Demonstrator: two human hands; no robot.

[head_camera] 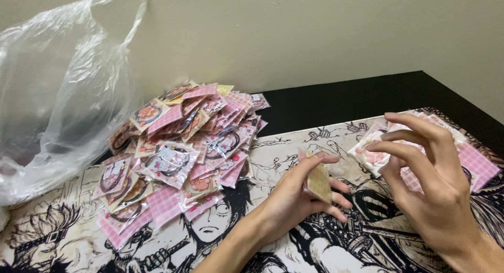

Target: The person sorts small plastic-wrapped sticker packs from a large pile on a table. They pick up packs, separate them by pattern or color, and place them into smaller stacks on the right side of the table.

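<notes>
Yellow packet [318, 182] pinched in left hand [294, 199]; right hand [425, 183] fingers spread, empty; bare mat [294, 147] between piles.

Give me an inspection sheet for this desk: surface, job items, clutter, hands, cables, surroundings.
Surface: black desk under a black-and-white comic mat.
Job items: yellowish packet held upright in left hand; pink packet at right hand.
Clutter: big pile of wrapped pink packets on the left; smaller pile behind the right hand; clear bag at far left, mouth open.
Hands: left pinches its packet; right fingers spread, grip on pink packet unclear.
Cables: nothing seen.
Surroundings: plain beige wall.
</notes>
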